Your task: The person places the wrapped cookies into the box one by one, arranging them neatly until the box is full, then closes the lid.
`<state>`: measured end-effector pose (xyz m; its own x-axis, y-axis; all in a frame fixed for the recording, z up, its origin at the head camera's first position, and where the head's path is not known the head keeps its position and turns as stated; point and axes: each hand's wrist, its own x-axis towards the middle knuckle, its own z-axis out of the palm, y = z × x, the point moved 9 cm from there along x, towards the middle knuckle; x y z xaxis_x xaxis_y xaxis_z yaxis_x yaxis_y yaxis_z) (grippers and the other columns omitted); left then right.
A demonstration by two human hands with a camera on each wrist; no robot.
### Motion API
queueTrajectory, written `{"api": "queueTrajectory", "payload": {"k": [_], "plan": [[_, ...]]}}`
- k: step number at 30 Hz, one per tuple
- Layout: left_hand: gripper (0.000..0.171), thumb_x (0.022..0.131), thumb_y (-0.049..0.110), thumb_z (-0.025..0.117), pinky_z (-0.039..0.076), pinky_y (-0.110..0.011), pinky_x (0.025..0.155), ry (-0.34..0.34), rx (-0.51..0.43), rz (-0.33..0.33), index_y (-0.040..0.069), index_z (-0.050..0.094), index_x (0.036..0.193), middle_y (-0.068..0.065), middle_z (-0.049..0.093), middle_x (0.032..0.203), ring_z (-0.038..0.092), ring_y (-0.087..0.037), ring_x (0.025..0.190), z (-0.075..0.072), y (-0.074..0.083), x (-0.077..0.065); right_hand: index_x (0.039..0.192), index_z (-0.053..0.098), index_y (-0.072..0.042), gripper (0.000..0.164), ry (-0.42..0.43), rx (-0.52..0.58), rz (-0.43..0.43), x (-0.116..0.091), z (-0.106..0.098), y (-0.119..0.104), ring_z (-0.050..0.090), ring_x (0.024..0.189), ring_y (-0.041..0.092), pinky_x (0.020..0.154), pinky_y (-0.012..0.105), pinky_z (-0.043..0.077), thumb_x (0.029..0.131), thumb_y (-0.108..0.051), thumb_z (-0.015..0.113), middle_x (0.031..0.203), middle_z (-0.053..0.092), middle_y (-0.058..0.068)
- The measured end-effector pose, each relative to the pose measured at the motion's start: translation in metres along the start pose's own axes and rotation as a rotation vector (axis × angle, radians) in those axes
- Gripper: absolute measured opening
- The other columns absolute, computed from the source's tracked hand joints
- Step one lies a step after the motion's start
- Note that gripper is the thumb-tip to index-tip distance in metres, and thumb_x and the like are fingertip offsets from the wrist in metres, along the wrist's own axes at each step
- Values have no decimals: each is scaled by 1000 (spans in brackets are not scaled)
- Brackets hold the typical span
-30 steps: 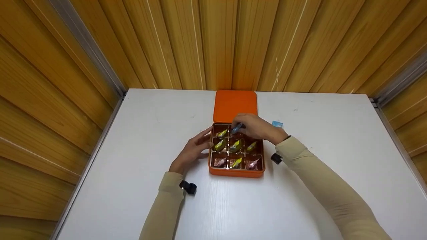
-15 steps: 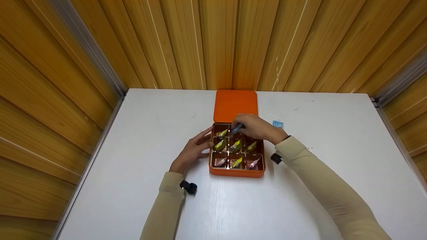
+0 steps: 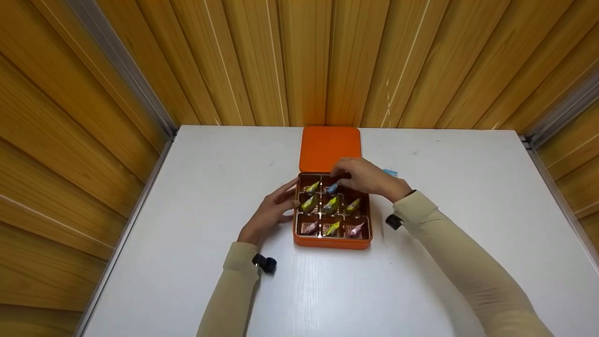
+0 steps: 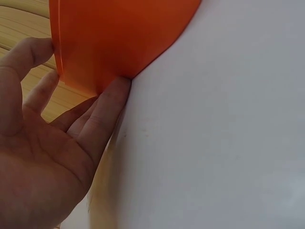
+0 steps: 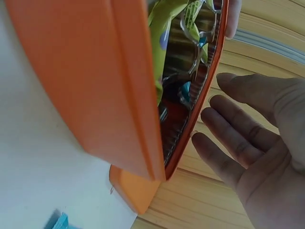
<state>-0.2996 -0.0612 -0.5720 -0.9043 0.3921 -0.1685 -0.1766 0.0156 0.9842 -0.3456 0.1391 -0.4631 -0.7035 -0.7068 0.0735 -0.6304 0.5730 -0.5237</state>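
An orange box (image 3: pixel 332 244) stands on the table with its lid folded back, a brown divided tray inside. My left hand (image 3: pixel 269 213) rests against the box's left side. In the left wrist view its fingers (image 4: pixel 102 114) lie fairly straight along the orange wall, thumb at the rim. A blue-wrapped candy (image 3: pixel 332 188) lies in the back middle compartment. Just right of and above it is my right hand (image 3: pixel 367 177), covering the back right compartment. The right wrist view shows that hand's fingers (image 5: pixel 221 160) spread, nothing between them.
Yellow-green wrapped candies (image 3: pixel 331 205) and pinkish ones (image 3: pixel 356 230) fill other compartments. The orange lid (image 3: pixel 330 147) lies behind the box, close to the wood-panelled wall (image 3: pixel 309 61). Another blue wrapped candy (image 3: pixel 390 172) lies on the white table (image 3: pixel 224 187), partly hidden behind the right wrist.
My right hand has let go of the blue-wrapped candy and moved slightly right. The candy stays in the back middle compartment. My left hand keeps its place.
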Motion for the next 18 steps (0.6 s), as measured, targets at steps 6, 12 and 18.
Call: {"api": "queueTrajectory", "payload": {"k": [6, 12, 18], "plan": [[67, 105, 17, 68, 56, -55, 101, 2, -22, -9, 38, 43, 164, -13, 45, 163, 58, -34, 134, 1, -1, 0, 122, 72, 2, 25, 35, 3, 66, -14, -13, 15, 67, 113, 37, 99, 53, 56, 98, -3, 76, 119, 68, 17], [67, 104, 17, 68, 55, -56, 101, 10, -11, -15, 39, 44, 163, -13, 45, 163, 58, -34, 135, 1, 0, -1, 125, 70, 4, 28, 75, -5, 142, -26, -26, 30, 65, 114, 41, 100, 55, 53, 99, -5, 75, 122, 67, 21], [67, 105, 18, 68, 55, -58, 102, 3, 1, -8, 38, 43, 163, -13, 44, 163, 57, -34, 136, 1, 2, -1, 124, 69, 6, 28, 129, -46, 209, -38, -37, 44, 65, 115, 43, 100, 56, 54, 99, -4, 74, 121, 67, 23]]}}
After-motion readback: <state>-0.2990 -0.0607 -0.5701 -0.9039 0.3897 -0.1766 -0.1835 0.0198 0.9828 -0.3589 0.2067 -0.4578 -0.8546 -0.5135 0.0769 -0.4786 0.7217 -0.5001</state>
